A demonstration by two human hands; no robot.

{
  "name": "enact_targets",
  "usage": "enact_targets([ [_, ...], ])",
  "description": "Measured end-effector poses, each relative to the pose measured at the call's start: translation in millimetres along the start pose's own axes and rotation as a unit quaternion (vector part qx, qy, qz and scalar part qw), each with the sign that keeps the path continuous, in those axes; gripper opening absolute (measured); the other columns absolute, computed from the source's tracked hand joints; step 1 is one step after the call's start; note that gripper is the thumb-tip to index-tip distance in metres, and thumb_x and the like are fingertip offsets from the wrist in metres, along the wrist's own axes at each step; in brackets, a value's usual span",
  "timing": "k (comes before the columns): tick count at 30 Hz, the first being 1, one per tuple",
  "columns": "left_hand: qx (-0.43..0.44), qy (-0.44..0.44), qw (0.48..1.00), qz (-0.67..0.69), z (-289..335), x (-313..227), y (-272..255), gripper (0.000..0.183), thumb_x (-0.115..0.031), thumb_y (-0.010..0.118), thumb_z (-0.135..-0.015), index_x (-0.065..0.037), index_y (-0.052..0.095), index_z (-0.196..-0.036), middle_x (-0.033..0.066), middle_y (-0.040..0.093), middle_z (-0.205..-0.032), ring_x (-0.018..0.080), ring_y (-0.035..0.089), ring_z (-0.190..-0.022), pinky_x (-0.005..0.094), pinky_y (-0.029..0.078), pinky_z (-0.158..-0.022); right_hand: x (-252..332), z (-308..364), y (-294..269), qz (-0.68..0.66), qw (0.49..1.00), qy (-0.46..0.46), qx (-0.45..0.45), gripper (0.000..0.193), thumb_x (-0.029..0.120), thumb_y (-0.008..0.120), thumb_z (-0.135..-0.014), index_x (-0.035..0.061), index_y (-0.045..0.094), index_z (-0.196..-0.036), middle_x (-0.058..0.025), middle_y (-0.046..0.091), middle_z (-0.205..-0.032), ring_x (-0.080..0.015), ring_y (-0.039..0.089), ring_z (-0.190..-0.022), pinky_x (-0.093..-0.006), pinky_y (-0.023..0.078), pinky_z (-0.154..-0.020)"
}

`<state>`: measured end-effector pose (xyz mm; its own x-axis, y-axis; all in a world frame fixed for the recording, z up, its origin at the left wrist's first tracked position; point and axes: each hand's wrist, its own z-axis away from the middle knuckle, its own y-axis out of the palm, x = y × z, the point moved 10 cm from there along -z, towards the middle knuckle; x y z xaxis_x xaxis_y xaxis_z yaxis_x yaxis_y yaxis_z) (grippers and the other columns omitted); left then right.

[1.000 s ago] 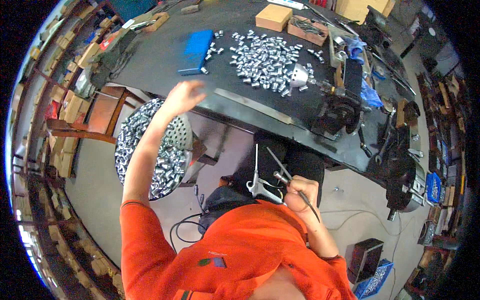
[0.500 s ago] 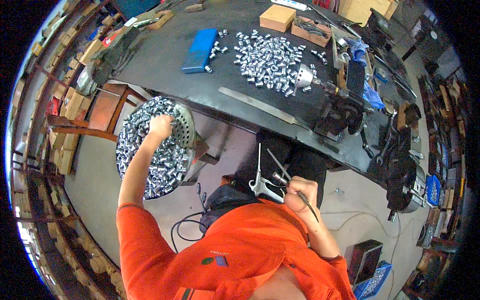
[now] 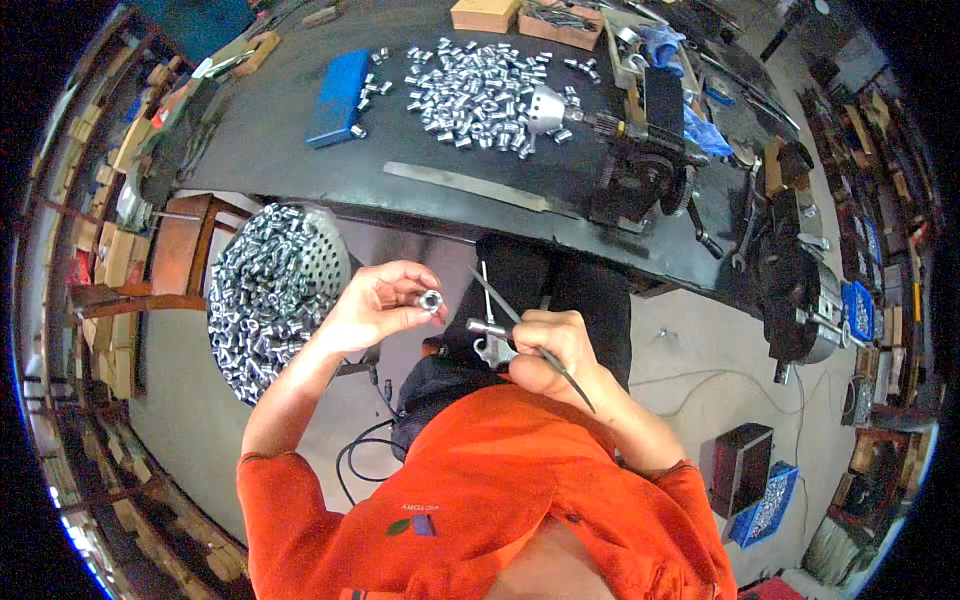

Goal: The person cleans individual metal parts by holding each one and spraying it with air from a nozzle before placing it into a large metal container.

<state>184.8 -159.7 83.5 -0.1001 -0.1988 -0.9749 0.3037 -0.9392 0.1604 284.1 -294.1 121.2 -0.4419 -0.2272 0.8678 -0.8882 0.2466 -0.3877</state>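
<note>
In front of my lap, my left hand [image 3: 385, 305] pinches a small silver metal sleeve [image 3: 431, 300], its round bore facing up. To the right of it, my right hand [image 3: 552, 350] is closed around a thin dark file [image 3: 572, 384] slanting across the fist. A second silver cylindrical piece [image 3: 486, 328] sticks out from the same fist toward the left hand. Behind the fingers, a silver air blow gun [image 3: 492, 352] with a long nozzle shows in part. On my left, a round perforated tray [image 3: 327, 256] is heaped with similar metal sleeves [image 3: 265, 310].
The dark workbench [image 3: 300, 180] carries a scattered pile of sleeves [image 3: 475, 95], a blue box [image 3: 338, 98], a flat metal bar [image 3: 465, 186] and a machine with a conical silver head [image 3: 548, 108]. A wooden chair [image 3: 180, 250] stands left; a vise [image 3: 805, 300] is at right.
My left hand has come out of the tray, moving right, and now holds a metal sleeve. The right hand has shifted left and up with its file. The whole view has turned slightly.
</note>
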Motion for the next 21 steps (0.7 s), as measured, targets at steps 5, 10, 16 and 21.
enact_targets([
  [5, 0.036, -0.02, 0.997, -0.06, -8.5, 1.5, 18.7, 0.027, 0.005, 0.066, -0.078, 0.002, 0.058, -0.103, 0.0071, 0.062, -0.088, 0.0139, 0.061, -0.079, 0.0274, 0.053, -0.07, -1.9, -1.8, 1.3, 0.054, 0.998, -0.003, -0.016, 0.019, 0.009, 0.067, -0.059, 0.0068, 0.048, -0.061, -0.0113, 0.048, -0.059, -0.0314, 0.051, -0.05, -0.0386, 0.038, -0.045],
  [10, 0.058, -0.032, 0.988, -0.138, -10.2, 2.7, 29.4, 0.021, -0.003, 0.066, -0.081, 0.004, 0.061, -0.1, 0.0065, 0.063, -0.085, 0.0118, 0.061, -0.072, 0.0252, 0.051, -0.063, -3.1, -1.1, 8.6, 0.15, 0.988, 0.003, -0.029, 0.014, 0.014, 0.066, -0.06, 0.0075, 0.053, -0.062, -0.0115, 0.052, -0.061, -0.0324, 0.054, -0.051, -0.0421, 0.044, -0.046],
  [16, -0.006, -0.081, 0.996, -0.04, -12.4, 21.4, 34.7, 0.019, -0.008, 0.058, -0.088, 0.005, 0.059, -0.103, 0.0082, 0.063, -0.075, 0.0134, 0.062, -0.063, 0.0263, 0.052, -0.056, -5.6, -0.8, 5.9, 0.147, 0.988, 0.008, -0.045, 0.013, 0.013, 0.065, -0.06, 0.0067, 0.054, -0.062, -0.0125, 0.052, -0.061, -0.0323, 0.054, -0.05, -0.0417, 0.045, -0.047],
  [21, -0.011, -0.055, 0.986, -0.157, -18.9, 7.1, 26.7, 0.017, 0.001, 0.061, -0.082, 0.003, 0.059, -0.099, 0.0055, 0.061, -0.078, 0.0108, 0.06, -0.066, 0.0242, 0.05, -0.058, -17.1, 5.1, -6.2, 0.092, 0.994, 0.055, -0.034, 0.015, 0.009, 0.065, -0.061, 0.005, 0.05, -0.061, -0.0133, 0.049, -0.059, -0.0316, 0.052, -0.05, -0.0394, 0.041, -0.046],
])
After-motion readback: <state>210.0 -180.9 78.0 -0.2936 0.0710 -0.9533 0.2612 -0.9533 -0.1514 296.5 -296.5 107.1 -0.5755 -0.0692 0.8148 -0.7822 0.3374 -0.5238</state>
